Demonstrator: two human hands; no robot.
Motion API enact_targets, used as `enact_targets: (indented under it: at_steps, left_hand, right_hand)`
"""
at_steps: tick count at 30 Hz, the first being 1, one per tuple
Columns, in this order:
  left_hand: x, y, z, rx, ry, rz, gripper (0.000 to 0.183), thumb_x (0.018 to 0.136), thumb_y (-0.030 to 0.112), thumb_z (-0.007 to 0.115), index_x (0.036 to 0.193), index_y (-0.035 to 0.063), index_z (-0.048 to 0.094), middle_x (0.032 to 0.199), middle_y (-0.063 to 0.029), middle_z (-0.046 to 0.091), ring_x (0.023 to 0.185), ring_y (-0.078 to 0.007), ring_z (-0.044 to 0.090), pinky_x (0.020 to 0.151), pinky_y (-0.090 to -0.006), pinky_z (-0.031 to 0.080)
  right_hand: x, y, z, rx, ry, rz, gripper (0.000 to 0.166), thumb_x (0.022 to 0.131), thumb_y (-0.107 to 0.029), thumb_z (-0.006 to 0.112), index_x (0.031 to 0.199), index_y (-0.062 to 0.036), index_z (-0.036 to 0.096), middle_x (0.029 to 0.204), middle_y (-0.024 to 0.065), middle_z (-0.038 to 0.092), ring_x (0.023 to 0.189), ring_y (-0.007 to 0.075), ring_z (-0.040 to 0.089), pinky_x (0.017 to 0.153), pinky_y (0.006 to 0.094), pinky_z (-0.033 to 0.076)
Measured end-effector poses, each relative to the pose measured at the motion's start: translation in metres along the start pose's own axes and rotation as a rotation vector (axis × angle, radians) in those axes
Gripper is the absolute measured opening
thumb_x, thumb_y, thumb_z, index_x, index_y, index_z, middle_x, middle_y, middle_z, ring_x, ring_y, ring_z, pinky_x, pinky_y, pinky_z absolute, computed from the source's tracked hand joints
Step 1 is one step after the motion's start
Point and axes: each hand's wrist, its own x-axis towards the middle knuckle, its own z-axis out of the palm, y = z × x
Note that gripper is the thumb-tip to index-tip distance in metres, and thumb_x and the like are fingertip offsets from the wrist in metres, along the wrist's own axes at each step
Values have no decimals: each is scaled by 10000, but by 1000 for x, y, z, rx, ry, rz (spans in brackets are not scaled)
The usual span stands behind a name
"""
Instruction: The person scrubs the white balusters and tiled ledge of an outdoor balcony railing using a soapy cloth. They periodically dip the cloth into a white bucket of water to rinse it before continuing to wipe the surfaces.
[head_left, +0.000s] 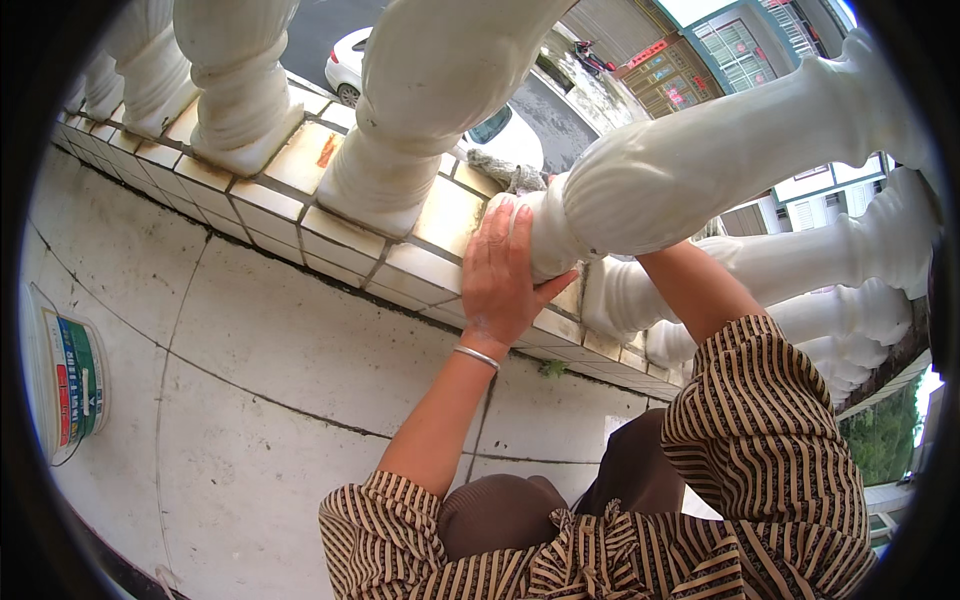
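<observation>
My left hand (499, 277) is wrapped around the foot of a white glazed baluster (652, 180), with the thumb on the near side and the fingers pointing away. A silver bangle (477, 358) circles that wrist. My right forearm (701, 289) reaches through the gap to the right of this baluster. Behind the baluster's foot my right hand is almost wholly hidden; only a sliver of skin shows beside a bunched grey cloth (517, 176). The cloth lies over the outer side of the tiled ledge (450, 217). Whether my right fingers grip it is hidden.
More white balusters (240, 82) line the stained, tiled curb on both sides. A plastic bucket (79, 375) with a printed label stands on the pale floor (262, 375) at left. Beyond the railing lie a street with white cars (514, 139) and a house front (667, 79).
</observation>
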Motion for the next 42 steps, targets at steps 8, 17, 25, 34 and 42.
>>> enact_targets:
  at_steps: [8, 17, 25, 34, 42]
  left_hand:
    - [0, 4, 2, 22, 24, -6, 932, 757, 621, 742, 1420, 58, 408, 1395, -178, 511, 1286, -330, 519, 1039, -459, 433]
    - [1, 10, 11, 34, 29, -14, 938, 745, 626, 753, 1413, 60, 415, 1386, -141, 522, 1278, -329, 527, 1036, -456, 440]
    - [-3, 7, 10, 67, 37, 19, 927, 772, 627, 734, 1419, 52, 401, 1373, -139, 529, 1280, -330, 526, 1039, -447, 442]
    - [0, 9, 9, 88, 46, 26, 931, 788, 641, 706, 1436, 60, 377, 1381, -143, 521, 1264, -338, 531, 1006, -459, 451]
    - [-1, 12, 10, 105, 57, 33, 926, 794, 647, 697, 1430, 53, 380, 1377, -173, 528, 1253, -347, 539, 1004, -465, 452]
  right_hand:
    - [-47, -38, 4, -277, 92, -83, 485, 1006, -271, 573, 1441, -98, 445, 1435, 68, 507, 1281, 190, 501, 1098, 363, 395]
    - [-25, -32, -6, -293, 306, 97, 479, 974, -286, 584, 1405, -100, 485, 1395, 93, 538, 1253, 222, 527, 1063, 382, 418]
    - [-14, -4, 8, -282, 404, 238, 475, 946, -300, 594, 1372, -102, 521, 1358, 116, 566, 1228, 250, 551, 1032, 399, 438]
    - [-13, 1, 22, -321, 474, 362, 473, 914, -315, 606, 1336, -105, 561, 1318, 140, 598, 1200, 282, 577, 997, 418, 460]
    - [-1, -2, 34, -429, 549, 508, 473, 886, -328, 616, 1304, -107, 597, 1282, 163, 625, 1174, 311, 600, 966, 434, 480]
